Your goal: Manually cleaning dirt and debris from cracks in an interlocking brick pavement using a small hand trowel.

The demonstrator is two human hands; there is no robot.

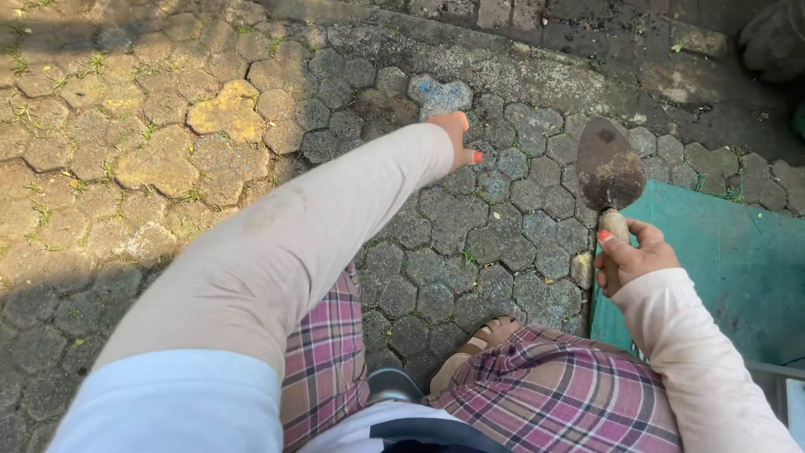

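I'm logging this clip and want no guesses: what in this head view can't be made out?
- Left hand: fingers hidden behind the hand; whether it touches the paving is unclear.
- Trowel handle: covered by the right hand.
- Green mat: cut off by the right edge.
- Dark object at top right: cut off, shadowed.

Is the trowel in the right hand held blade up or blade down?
Blade up. The right hand grips the handle of the trowel, and the rusty blade points away from the person, above the paving.
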